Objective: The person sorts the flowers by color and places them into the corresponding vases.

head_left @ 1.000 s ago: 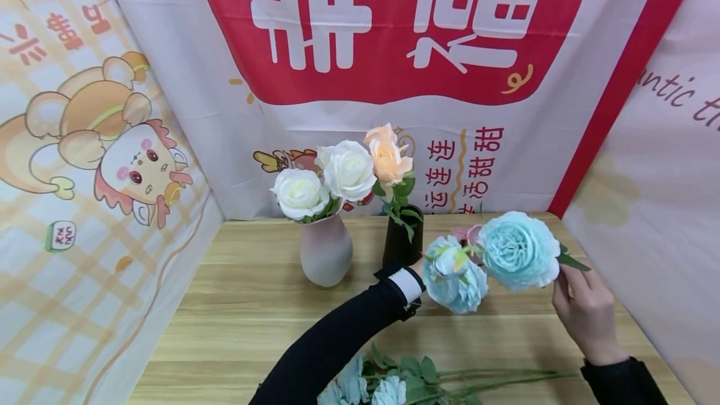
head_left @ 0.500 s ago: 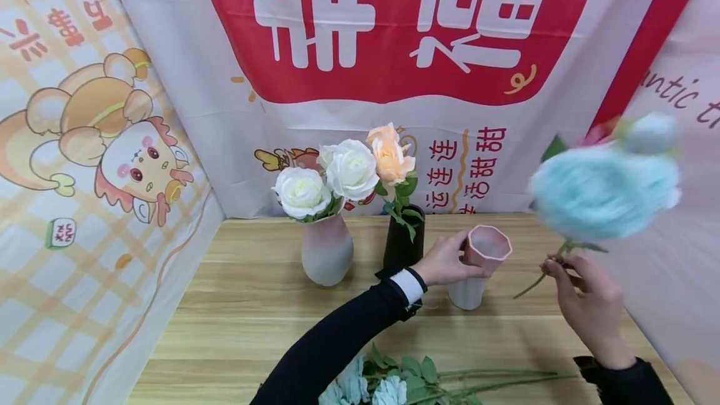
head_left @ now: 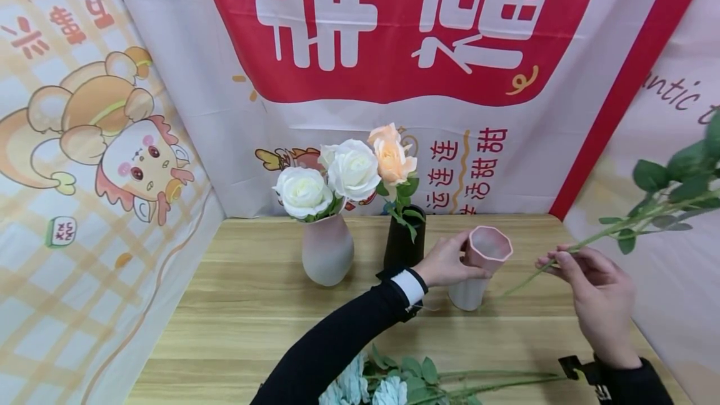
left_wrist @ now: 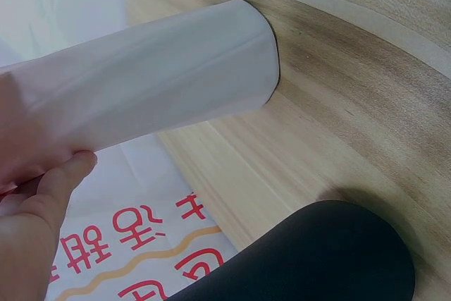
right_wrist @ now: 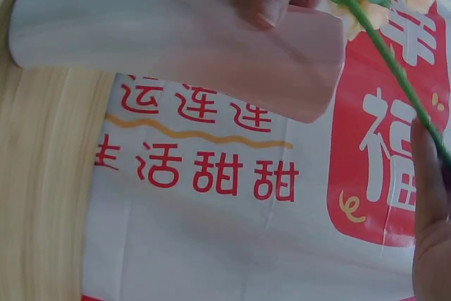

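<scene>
My left hand (head_left: 447, 261) grips the pink-and-white faceted vase (head_left: 468, 292) near its pink rim, with the thumb along the side. The vase stands upright on the table, and its mouth holds nothing visible. To its right, my right hand (head_left: 599, 299) pinches the green stem (head_left: 610, 232) of an artificial flower. Leaves (head_left: 652, 175) spread along the upper stem toward the right edge, and the bloom is out of view. The stem's thin lower end slants down toward the vase. In the right wrist view, the stem (right_wrist: 384, 51) crosses past the rim side of the vase (right_wrist: 176, 40).
Left of the hands stands a rounded pink-white vase (head_left: 328, 258) with white roses (head_left: 304, 192). Beside it, a black vase (head_left: 404, 244) bears a peach rose (head_left: 392, 155). Blue flowers (head_left: 389, 390) with long stems lie at the table's front. Printed cloths hang around the table.
The blue blooms that hid the vase have swung right, up and out of view with the right hand, and a leafy stem now shows there. The left hand stays on the uncovered vase.
</scene>
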Demonstrator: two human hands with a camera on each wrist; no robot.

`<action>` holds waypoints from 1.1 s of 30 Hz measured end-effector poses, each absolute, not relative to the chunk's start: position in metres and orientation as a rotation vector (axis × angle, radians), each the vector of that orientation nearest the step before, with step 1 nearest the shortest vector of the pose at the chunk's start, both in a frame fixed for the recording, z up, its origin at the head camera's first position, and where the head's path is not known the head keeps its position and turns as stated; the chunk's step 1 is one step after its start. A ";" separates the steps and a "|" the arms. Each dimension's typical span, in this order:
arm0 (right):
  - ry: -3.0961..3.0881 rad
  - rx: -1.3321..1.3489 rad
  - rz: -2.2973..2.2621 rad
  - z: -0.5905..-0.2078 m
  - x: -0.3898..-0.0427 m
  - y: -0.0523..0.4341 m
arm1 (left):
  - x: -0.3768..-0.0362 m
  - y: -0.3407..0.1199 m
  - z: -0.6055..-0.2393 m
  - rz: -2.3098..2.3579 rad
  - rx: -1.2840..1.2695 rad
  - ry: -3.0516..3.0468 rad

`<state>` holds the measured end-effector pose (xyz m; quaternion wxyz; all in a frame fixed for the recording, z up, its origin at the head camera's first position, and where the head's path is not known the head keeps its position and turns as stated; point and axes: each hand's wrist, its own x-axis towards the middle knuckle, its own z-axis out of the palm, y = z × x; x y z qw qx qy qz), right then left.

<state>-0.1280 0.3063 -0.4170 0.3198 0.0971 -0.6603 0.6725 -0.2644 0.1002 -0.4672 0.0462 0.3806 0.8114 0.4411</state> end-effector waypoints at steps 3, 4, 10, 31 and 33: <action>-1.642 0.177 1.822 -0.413 -0.133 0.308 | -0.265 0.100 -0.467 1.360 1.157 2.459; -1.594 0.173 1.852 -0.412 -0.135 0.308 | -0.265 0.100 -0.468 1.362 1.156 2.454; -1.319 0.210 2.013 -0.405 -0.146 0.307 | -0.264 0.098 -0.466 1.381 1.159 2.437; -1.019 0.206 1.972 -0.396 -0.187 0.316 | -0.264 0.099 -0.469 1.365 1.147 2.476; -1.026 0.186 1.980 -0.399 -0.189 0.315 | -0.263 0.099 -0.470 1.360 1.151 2.480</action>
